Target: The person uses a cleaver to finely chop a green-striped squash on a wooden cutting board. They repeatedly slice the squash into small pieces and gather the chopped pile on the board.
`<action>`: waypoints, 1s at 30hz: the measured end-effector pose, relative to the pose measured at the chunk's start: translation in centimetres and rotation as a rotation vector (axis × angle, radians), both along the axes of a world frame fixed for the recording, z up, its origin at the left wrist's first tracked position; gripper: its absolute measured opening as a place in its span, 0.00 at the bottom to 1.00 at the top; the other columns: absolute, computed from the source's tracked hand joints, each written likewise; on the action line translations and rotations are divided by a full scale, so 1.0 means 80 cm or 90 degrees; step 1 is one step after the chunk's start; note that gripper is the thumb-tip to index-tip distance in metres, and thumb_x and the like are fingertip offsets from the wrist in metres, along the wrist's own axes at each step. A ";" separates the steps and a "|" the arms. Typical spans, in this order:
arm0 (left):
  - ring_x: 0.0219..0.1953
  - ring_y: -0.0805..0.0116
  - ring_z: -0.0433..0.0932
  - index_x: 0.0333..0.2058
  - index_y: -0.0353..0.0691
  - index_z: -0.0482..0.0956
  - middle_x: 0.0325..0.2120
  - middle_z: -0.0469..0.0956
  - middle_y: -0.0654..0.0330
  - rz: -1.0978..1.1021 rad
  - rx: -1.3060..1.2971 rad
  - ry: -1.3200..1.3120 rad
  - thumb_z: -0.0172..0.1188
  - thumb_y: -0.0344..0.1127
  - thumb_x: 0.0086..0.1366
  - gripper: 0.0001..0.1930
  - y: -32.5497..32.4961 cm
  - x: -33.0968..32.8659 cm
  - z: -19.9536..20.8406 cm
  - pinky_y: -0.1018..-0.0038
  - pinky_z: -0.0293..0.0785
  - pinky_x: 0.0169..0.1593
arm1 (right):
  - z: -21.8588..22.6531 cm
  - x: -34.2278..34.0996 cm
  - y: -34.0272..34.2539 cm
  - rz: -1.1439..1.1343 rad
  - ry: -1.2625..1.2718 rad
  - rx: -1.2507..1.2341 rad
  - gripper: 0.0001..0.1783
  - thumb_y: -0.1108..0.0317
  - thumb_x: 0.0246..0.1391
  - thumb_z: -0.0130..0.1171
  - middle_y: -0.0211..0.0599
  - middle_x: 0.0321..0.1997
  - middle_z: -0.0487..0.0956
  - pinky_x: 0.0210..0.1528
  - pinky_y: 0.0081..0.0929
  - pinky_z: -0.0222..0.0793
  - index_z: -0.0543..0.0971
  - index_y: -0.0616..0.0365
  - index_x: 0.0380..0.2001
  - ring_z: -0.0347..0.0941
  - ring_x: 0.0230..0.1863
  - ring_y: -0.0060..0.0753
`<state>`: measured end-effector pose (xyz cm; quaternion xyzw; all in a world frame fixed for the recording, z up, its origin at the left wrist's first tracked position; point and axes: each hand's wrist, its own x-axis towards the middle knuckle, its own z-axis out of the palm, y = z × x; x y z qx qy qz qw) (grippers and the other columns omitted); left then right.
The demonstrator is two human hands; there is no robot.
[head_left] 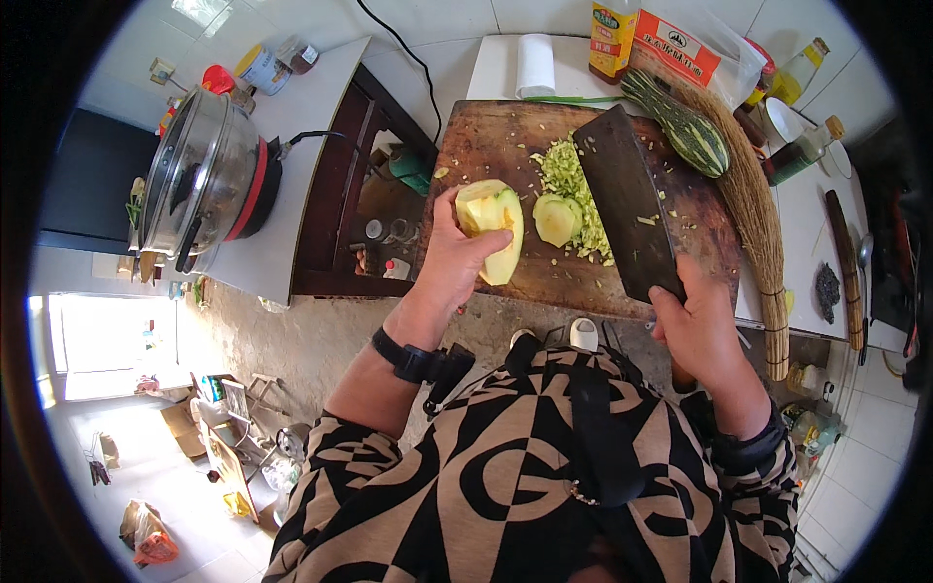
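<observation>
My left hand [449, 255] is closed around a peeled, pale green piece of squash [501, 216], held over the left part of a worn wooden cutting board [476, 141]. My right hand [698, 313] grips the handle of a wide dark cleaver [627, 199]. Its blade slants over the board, away from the squash in my other hand, with a few green bits stuck to it. Between the two lie a heap of chopped squash [566, 167] and a pale chunk of squash [556, 222] with a flat cut face. The blade hides part of the heap.
A whole striped squash [685, 131] and a straw whisk broom [748, 209] lie along the board's right side. Behind stand a paper roll [535, 66] and a sauce bottle [612, 41]. A glass-lidded electric pot [199, 180] sits on the left counter. A dark bottle [805, 152] stands right.
</observation>
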<state>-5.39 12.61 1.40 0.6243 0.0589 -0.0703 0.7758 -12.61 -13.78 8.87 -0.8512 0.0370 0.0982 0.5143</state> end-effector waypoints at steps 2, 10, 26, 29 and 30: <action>0.48 0.70 0.70 0.56 0.41 0.53 0.46 0.68 0.59 -0.006 0.065 -0.089 0.62 0.17 0.47 0.39 0.000 -0.003 0.000 0.74 0.70 0.52 | 0.007 0.004 0.002 -0.002 0.055 0.029 0.12 0.76 0.52 0.51 0.39 0.20 0.74 0.20 0.24 0.66 0.70 0.67 0.42 0.72 0.17 0.25; 0.50 0.69 0.69 0.57 0.40 0.55 0.46 0.67 0.59 -0.041 0.215 -0.229 0.61 0.16 0.46 0.39 -0.010 -0.018 -0.019 0.75 0.67 0.52 | 0.014 0.008 0.023 0.071 -0.080 0.000 0.08 0.75 0.55 0.51 0.30 0.16 0.71 0.19 0.19 0.64 0.70 0.66 0.38 0.68 0.16 0.18; 0.47 0.53 0.65 0.55 0.37 0.61 0.43 0.63 0.51 0.057 0.437 -0.361 0.60 0.16 0.38 0.39 -0.026 -0.026 -0.032 0.66 0.63 0.52 | 0.040 0.007 0.048 0.199 -0.068 -0.072 0.15 0.77 0.52 0.50 0.58 0.23 0.72 0.28 0.47 0.65 0.66 0.67 0.44 0.71 0.27 0.63; 0.48 0.56 0.67 0.55 0.37 0.59 0.45 0.65 0.51 0.044 0.394 -0.288 0.61 0.17 0.43 0.38 -0.026 -0.023 -0.025 0.68 0.65 0.52 | 0.037 0.010 0.050 0.184 -0.050 -0.082 0.14 0.77 0.52 0.50 0.58 0.22 0.72 0.28 0.47 0.65 0.67 0.67 0.43 0.71 0.27 0.63; 0.48 0.57 0.68 0.55 0.36 0.59 0.45 0.66 0.51 0.049 0.308 -0.241 0.61 0.18 0.45 0.35 -0.026 -0.023 -0.021 0.68 0.67 0.51 | 0.036 0.011 0.049 0.171 -0.065 -0.076 0.14 0.77 0.52 0.50 0.58 0.22 0.72 0.27 0.47 0.65 0.67 0.67 0.42 0.71 0.27 0.63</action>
